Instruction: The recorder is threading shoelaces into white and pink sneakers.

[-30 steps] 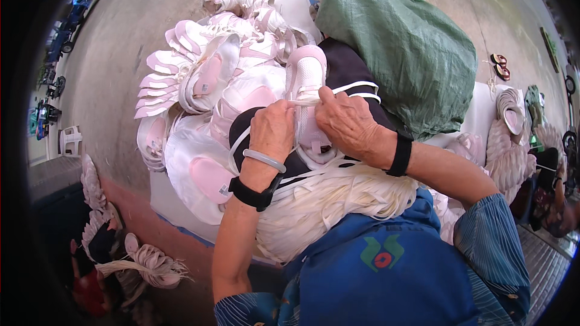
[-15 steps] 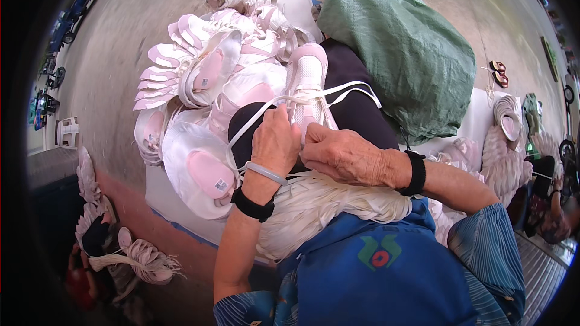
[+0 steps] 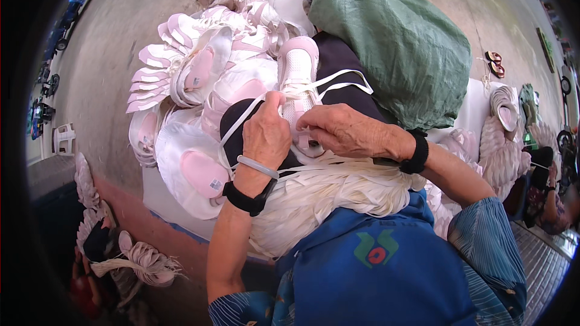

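A white and pale pink shoe upper [image 3: 298, 60] lies over my dark-clothed lap, toe pointing away. A white shoelace [image 3: 347, 74] runs through its eyelets, one loop lying to the right. My left hand [image 3: 266, 133] is closed on the left edge of the upper, fingertips beside the lacing. Lower on the upper, near its opening, my right hand [image 3: 350, 131] has curled fingers pressed together; what they hold is hidden. Beneath my wrists a thick bundle of white laces [image 3: 338, 196] spreads over my blue apron [image 3: 386, 284].
Stacked pink and white uppers [image 3: 199, 72] heap up at the left. A large green sack [image 3: 386, 42] bulges at the right, with more uppers [image 3: 504, 133] beyond it. Sandals [image 3: 495, 64] lie on the concrete floor. People sit at the far right and lower left.
My hands have drawn apart a little: the left sits slightly farther left, and the right has loosened from its bunched position near it. The view has shifted slightly.
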Motion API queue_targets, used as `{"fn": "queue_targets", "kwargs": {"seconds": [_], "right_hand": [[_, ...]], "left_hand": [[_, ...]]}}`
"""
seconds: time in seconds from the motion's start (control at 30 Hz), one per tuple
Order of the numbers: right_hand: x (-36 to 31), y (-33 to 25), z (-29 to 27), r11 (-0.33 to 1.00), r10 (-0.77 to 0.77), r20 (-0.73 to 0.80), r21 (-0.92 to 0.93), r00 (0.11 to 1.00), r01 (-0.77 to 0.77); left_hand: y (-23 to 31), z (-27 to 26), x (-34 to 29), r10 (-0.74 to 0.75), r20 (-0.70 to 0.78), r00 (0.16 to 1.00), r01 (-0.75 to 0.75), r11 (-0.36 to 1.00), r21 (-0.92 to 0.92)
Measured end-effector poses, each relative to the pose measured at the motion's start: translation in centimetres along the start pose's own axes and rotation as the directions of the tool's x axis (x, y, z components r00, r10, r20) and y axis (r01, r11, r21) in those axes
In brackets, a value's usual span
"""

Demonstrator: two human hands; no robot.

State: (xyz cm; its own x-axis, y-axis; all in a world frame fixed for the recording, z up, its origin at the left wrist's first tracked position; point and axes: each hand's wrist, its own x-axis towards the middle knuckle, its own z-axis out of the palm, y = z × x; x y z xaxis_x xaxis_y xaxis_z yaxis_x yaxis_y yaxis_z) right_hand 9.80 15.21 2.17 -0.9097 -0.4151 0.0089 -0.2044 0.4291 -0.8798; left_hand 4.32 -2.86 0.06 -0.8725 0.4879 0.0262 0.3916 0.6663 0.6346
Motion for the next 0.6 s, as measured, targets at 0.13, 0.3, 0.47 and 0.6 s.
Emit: {"fn": "queue_targets", "kwargs": {"seconds": [0.13, 0.3, 0.47, 0.6], "right_hand": [[0.9, 0.3, -0.7, 0.974, 0.221, -0.069, -0.026, 0.973, -0.223], [1.2, 1.9, -0.2, 0.968, -0.049, -0.246, -0.249, 0.968, -0.014], [1.2, 2.9, -0.3, 0.936, -0.023, -0.281, -0.343, 0.96, -0.078], [1.6, 2.2, 0.0, 0.875, 0.015, -0.263, -0.463, 0.965, -0.14]], "left_hand": [[0.0, 0.1, 0.4, 0.079, 0.03, 0.996, -0.081, 0.995, 0.056], [-0.1, 0.3, 1.0, 0.067, 0.111, 0.992, -0.086, 0.981, 0.176], [0.4, 0.7, 1.3, 0.173, -0.009, 0.985, -0.166, 0.958, 0.235], [0.1, 0.2, 1.8, 0.362, -0.097, 0.927, -0.322, 0.902, 0.287]]}}
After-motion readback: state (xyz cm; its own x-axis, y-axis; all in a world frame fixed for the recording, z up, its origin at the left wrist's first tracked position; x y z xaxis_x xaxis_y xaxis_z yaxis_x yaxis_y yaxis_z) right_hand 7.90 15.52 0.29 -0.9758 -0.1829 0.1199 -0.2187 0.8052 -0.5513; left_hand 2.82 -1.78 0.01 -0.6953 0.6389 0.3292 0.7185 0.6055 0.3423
